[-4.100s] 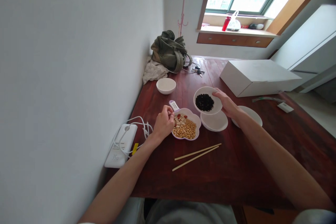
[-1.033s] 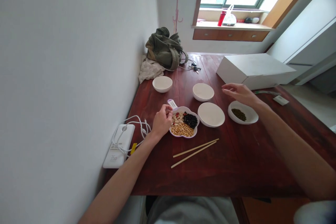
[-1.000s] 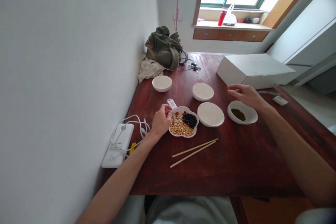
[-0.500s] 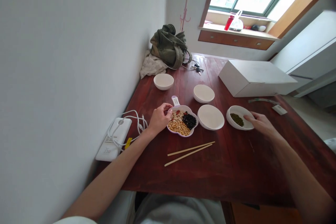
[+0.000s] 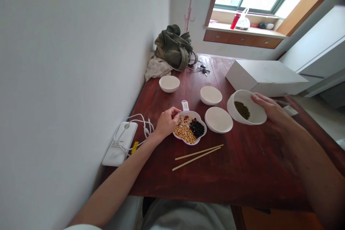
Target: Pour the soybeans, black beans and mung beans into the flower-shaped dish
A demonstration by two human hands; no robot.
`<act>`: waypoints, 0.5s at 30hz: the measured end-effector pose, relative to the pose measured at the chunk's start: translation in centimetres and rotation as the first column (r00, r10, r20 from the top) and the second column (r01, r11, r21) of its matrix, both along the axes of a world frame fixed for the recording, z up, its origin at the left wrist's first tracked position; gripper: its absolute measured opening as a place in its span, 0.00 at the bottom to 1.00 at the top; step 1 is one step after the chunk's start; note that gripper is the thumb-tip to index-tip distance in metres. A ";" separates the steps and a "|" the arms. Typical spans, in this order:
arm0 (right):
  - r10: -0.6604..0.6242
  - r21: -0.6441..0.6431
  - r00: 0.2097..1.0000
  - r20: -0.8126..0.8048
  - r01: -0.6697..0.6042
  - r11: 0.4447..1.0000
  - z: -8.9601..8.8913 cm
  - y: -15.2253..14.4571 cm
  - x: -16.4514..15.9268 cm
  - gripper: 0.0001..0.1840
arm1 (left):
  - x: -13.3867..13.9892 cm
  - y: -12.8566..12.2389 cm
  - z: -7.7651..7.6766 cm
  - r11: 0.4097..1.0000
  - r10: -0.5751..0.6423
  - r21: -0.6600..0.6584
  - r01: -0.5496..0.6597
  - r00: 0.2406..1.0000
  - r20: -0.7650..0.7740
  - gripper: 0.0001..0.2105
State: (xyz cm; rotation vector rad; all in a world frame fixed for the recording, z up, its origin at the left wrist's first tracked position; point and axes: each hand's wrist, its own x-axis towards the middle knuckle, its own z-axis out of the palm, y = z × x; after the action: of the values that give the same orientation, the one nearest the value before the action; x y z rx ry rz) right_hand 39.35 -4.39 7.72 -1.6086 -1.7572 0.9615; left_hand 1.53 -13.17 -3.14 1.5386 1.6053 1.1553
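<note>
The white bowl of green beans (image 5: pixel 246 107), which sat on the table half a second ago, is now lifted clear of the wood and tipped toward the left, gripped at its right rim by the right hand (image 5: pixel 272 113), whose fingers curl around the edge. Nearest the viewer, a pair of wooden chopsticks (image 5: pixel 198 152) lies loose on the dark red table (image 5: pixel 242 172). At the near left edge, a white power strip (image 5: pixel 118 145) with a coiled cable carries small print too faint to read, and a yellow tag. The left hand (image 5: pixel 167 122) rests closed on the left rim of the flower-shaped dish (image 5: pixel 190 131), pinching it; the dish holds yellow soybeans, black beans, pale nuts and a few red pieces. A small label (image 5: pixel 184 105) stands at its far edge, its writing illegible. Three empty white bowls (image 5: pixel 218 119) sit beyond. Farther off are a white box (image 5: pixel 265 77), keys (image 5: pixel 202 69), and an olive bag (image 5: pixel 175 46) on crumpled cloth. The right forearm is cut off by the frame.
</note>
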 end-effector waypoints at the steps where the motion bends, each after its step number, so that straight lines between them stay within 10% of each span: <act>1: 0.028 -0.082 0.983 -0.179 -0.043 0.996 0.3 -0.1 -1.5 0.25 | 0.0 0.0 0.0 1.000 0.001 0.001 -0.001 1.000 -0.007 0.06; 6: 0.244 -0.083 0.890 -0.384 -0.297 0.951 0.5 0.1 -8.5 0.27 | -0.2 -0.2 0.0 1.000 0.018 -0.004 -0.019 0.998 -0.055 0.06; 15: 0.345 0.323 0.938 -0.034 -0.317 0.892 -0.9 2.1 -13.7 0.22 | -0.2 -0.4 0.1 1.000 0.014 0.019 -0.013 0.998 -0.063 0.06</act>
State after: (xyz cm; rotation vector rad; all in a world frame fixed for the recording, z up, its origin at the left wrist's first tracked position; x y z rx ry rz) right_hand 25.68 -2.28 6.79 -1.0700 -2.0421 0.8342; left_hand 1.32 -13.56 -3.02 1.5929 1.6527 1.1416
